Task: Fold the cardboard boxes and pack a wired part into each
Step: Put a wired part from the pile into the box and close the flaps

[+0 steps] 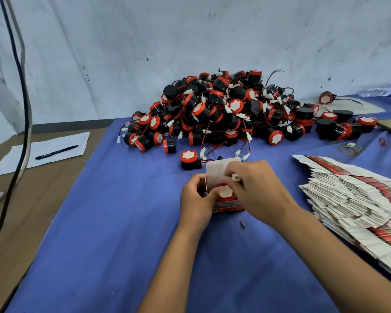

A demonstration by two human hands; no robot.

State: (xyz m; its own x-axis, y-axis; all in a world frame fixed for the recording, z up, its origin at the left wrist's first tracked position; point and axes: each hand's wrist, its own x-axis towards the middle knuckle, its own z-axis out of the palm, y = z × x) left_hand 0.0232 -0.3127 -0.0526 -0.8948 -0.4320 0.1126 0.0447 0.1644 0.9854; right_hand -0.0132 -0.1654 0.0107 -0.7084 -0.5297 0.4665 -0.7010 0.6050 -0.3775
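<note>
A small red and white cardboard box stands on the blue cloth with its white lid flap raised. Inside it sits a red and black wired part, white face up. My left hand grips the box's left side. My right hand pinches the part's white connector above the box opening. A big heap of red and black wired parts lies behind. One loose part sits just beyond the box.
A thick stack of flat unfolded boxes lies at the right. White paper with a black pen rests on the brown table at the left. Black cables hang down at the left. A water bottle lies far right.
</note>
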